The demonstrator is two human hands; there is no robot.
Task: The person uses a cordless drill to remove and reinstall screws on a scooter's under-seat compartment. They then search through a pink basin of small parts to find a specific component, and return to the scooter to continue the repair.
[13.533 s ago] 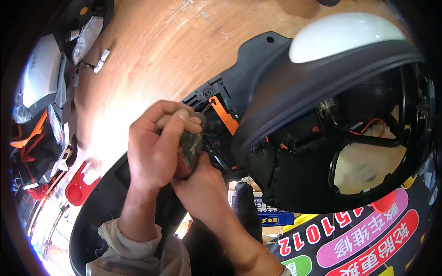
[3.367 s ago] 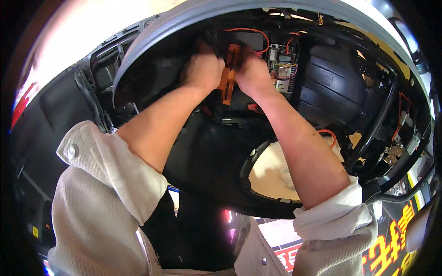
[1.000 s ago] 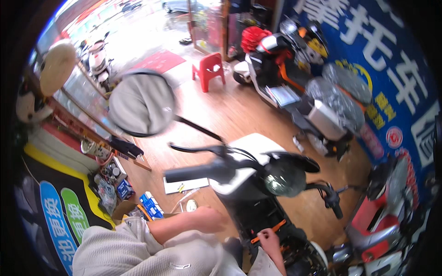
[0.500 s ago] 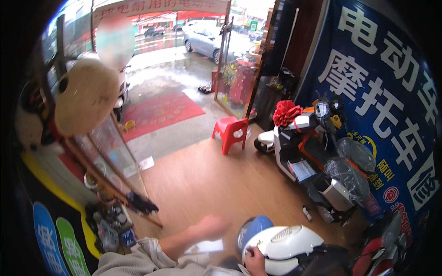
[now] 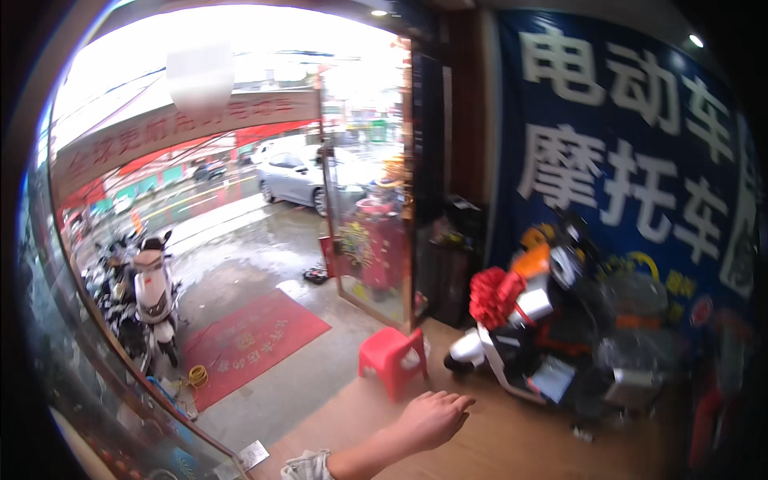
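Your forearm came in from the lower edge and reached up and to the right, rolled pale sleeve cuff [image 5: 308,466] at the wrist, with the hand [image 5: 433,417] held out in the air, back toward you. Which hand it was I could not tell, and only this one showed.

Half a second before, the white scooter body sat under your arm at the bottom of the view; it had dropped out of sight, your gaze had lifted toward the shop entrance, and the arm, blurred then, was sharp.

The hand was loosely spread, fingers slightly curled and together, holding nothing and touching nothing. Nearest to it stood the small red plastic stool [image 5: 391,359] on the wooden floor [image 5: 512,440], just beyond the fingers, and a parked scooter with a red bow [image 5: 512,320] to the right.
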